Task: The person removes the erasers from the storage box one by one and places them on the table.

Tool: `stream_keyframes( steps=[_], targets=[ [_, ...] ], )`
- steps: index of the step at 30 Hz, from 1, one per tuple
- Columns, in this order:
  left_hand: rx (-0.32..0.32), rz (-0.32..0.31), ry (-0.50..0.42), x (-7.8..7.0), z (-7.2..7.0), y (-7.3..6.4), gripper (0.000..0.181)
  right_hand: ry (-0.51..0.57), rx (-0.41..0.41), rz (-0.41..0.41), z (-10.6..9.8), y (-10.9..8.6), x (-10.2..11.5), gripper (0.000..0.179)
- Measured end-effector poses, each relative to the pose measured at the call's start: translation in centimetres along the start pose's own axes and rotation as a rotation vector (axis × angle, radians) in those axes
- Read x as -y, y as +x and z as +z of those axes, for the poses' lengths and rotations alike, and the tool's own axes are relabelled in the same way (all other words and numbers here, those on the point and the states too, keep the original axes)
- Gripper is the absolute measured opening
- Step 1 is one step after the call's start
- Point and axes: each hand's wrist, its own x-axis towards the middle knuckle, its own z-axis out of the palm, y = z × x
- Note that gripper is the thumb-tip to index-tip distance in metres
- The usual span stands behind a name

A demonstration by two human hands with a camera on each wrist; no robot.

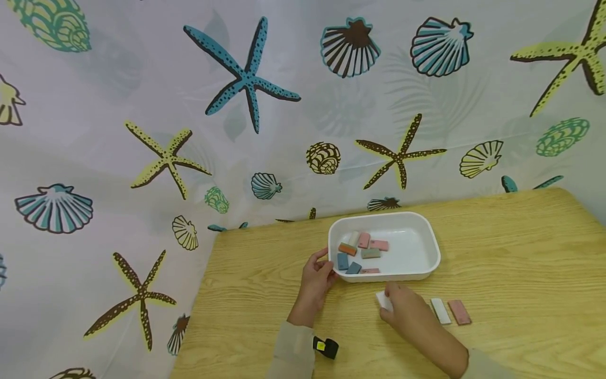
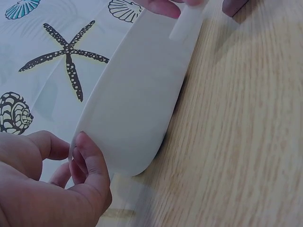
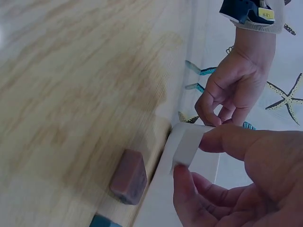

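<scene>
A white plastic tray [image 1: 416, 275] stands on the table, holding several small erasers in its left half: pink [image 1: 364, 240], blue [image 1: 343, 261], orange [image 1: 347, 249] and pale ones. My left hand [image 1: 316, 276] pinches the tray's rim at its left end, thumb and fingers on either side, as the left wrist view also shows. In front of the tray, my right hand [image 1: 408, 311] holds a white eraser [image 3: 187, 147] between thumb and fingertips. Beside that hand, a white eraser [image 1: 441, 311] and a pink eraser [image 1: 460, 312] lie on the table.
The wooden table [image 1: 521, 263] extends to both sides of the tray. Behind it hangs a white cloth [image 1: 293, 121] printed with starfish and shells. A dark band with a yellow tag [image 1: 325, 347] is on the left wrist. In the right wrist view, a teal block [image 3: 104, 221] shows partly.
</scene>
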Motion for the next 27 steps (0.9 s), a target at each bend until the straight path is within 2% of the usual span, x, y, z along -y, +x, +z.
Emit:
stream_keyframes(
  steps=[2,10,14,22,27],
  targets=[
    [0.002,0.002,0.001,0.0,0.0,0.0,0.04,-0.03,-0.009,0.013,0.3,-0.1,0.0,0.027],
    [-0.014,-0.01,-0.001,-0.1,0.1,0.0,0.04,-0.07,0.037,0.064,1.4,-0.5,0.5,0.026],
    [-0.013,-0.01,-0.003,-0.1,0.1,0.0,0.04,-0.098,0.003,0.07,2.2,-1.0,0.8,0.022],
    [-0.01,-0.011,-0.005,0.0,0.2,0.0,0.04,-0.135,-0.14,0.04,3.2,-1.8,1.2,0.023],
    [-0.005,-0.011,-0.006,0.0,0.1,0.1,0.04,-0.126,-0.157,0.079,3.7,-1.9,1.3,0.026]
  ],
)
